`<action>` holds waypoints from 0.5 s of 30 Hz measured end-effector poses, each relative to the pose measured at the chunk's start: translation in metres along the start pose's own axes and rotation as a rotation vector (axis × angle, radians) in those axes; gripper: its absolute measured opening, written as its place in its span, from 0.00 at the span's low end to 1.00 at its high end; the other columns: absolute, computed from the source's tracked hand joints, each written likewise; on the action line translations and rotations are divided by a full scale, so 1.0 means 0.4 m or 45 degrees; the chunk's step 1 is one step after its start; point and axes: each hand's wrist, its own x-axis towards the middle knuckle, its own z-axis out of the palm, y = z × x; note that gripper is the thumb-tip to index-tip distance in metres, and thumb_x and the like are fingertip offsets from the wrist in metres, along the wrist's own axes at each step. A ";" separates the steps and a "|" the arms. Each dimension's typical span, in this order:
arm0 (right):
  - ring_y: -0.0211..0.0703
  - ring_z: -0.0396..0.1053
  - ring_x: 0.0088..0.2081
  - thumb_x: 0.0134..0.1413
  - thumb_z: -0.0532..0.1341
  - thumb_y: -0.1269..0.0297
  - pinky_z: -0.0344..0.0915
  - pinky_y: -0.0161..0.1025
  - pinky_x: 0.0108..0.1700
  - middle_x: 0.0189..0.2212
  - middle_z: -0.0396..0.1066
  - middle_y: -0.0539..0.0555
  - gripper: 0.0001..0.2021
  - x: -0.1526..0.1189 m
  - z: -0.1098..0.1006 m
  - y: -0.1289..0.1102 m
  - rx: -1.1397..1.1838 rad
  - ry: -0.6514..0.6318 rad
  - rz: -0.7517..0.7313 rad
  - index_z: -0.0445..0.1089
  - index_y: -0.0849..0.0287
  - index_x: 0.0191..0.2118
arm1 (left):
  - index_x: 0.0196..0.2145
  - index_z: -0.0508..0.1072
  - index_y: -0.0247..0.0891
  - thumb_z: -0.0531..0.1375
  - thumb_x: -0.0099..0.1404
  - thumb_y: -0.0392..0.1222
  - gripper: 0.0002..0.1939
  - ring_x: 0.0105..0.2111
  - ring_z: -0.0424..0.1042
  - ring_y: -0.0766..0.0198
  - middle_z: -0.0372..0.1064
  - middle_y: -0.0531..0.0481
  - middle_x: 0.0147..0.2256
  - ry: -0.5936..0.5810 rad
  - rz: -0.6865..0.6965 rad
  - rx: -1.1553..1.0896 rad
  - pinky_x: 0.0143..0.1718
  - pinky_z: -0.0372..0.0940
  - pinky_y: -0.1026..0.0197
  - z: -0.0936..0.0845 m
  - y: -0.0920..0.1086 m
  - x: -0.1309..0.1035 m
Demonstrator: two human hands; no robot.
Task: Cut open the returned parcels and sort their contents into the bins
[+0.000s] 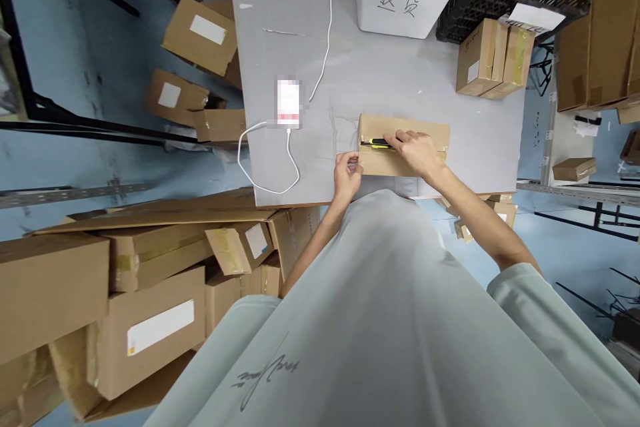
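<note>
A flat brown cardboard box (383,163) lies near the front edge of the grey table (410,73). Over its top, my right hand (413,150) is closed on a yellow and black box cutter (377,143), whose front end points left toward the box's left end. My left hand (347,173) is at the box's lower left corner, fingers curled against that end. Whether anything sits between those fingers is hidden.
A white foam bin (395,3) and a black crate (450,17) stand at the back, with two small boxes (480,60) at the right. A phone (289,101) with a white cable lies left. Cartons (155,327) fill the lower left.
</note>
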 end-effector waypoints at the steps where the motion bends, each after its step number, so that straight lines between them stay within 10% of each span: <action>1: 0.58 0.78 0.55 0.81 0.51 0.74 0.67 0.48 0.51 0.59 0.82 0.68 0.26 0.000 0.001 -0.003 -0.001 0.010 -0.004 0.69 0.56 0.76 | 0.46 0.79 0.43 0.65 0.63 0.33 0.14 0.50 0.80 0.53 0.74 0.45 0.50 -0.002 0.003 0.004 0.55 0.81 0.51 -0.001 0.001 0.001; 15: 0.59 0.76 0.55 0.81 0.48 0.76 0.66 0.49 0.52 0.60 0.81 0.70 0.27 0.009 0.017 -0.013 -0.017 0.018 -0.101 0.68 0.61 0.76 | 0.45 0.79 0.43 0.64 0.63 0.33 0.13 0.50 0.81 0.55 0.73 0.45 0.51 0.043 -0.031 0.038 0.55 0.80 0.52 0.003 0.006 -0.005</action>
